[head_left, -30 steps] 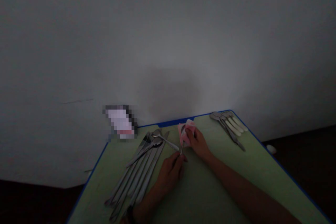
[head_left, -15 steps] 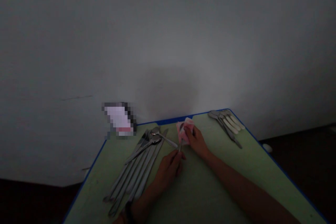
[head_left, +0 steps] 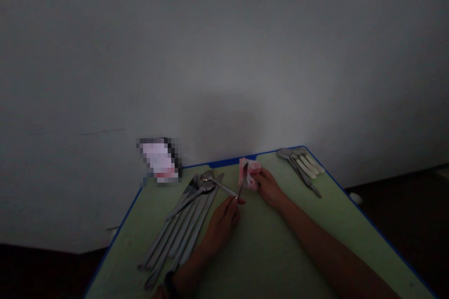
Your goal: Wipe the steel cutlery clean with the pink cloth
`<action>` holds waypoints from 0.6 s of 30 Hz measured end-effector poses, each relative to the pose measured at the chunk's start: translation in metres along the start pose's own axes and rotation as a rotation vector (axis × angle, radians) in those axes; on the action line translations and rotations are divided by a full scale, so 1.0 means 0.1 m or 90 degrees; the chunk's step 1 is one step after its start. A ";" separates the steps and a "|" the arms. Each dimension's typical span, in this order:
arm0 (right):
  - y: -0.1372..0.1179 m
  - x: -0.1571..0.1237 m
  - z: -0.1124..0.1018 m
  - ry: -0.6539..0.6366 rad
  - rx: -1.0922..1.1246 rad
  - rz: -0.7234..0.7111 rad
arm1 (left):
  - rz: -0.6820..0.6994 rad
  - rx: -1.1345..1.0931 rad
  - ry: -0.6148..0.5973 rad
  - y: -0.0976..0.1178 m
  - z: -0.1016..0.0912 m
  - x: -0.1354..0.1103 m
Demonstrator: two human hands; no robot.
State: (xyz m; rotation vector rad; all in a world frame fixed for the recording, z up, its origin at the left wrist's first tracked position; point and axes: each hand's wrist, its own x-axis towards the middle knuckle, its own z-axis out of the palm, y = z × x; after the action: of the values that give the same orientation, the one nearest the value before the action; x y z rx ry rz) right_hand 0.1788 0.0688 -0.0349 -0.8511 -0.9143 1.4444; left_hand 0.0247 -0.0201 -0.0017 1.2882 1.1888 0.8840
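My left hand (head_left: 224, 217) pinches the handle of a metal spoon (head_left: 241, 188), whose head points away from me toward the far edge. In my right hand (head_left: 268, 184) is a pink and white cloth (head_left: 253, 178), gripped between thumb and fingers just beside the spoon's head. Part of the cloth lies behind the spoon. Left of my hands, several long metal knives (head_left: 189, 229) lie side by side. Two spoons (head_left: 207, 188) rest across their upper ends, one with its handle reaching toward my left hand.
On the right of the green, blue-edged table (head_left: 266, 252) lie several pieces of cutlery with white handles (head_left: 310, 166) beside metal spoons (head_left: 294, 166). A blurred-out device (head_left: 159, 161) leans at the back left corner. A grey wall (head_left: 224, 56) rises behind.
My right hand has drawn the cloth slightly off to the right, uncovering the spoon's head. My left hand has shifted a little left and still holds the spoon.
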 end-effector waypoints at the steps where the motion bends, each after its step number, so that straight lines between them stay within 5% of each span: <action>1: 0.00 0.00 -0.01 -0.005 0.021 0.012 | -0.001 0.000 -0.002 -0.02 -0.01 0.01; 12: -0.09 0.02 0.08 0.025 0.281 0.020 | 0.001 -0.010 -0.023 -0.05 -0.02 0.03; 18: -0.08 0.02 0.04 0.009 0.277 0.027 | -0.001 -0.018 0.002 -0.04 -0.01 0.03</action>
State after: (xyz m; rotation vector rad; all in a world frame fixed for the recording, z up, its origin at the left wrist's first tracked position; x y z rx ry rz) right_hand 0.1790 0.0710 -0.0257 -0.5557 -0.5408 1.5947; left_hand 0.0234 -0.0174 -0.0057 1.2634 1.1761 0.8985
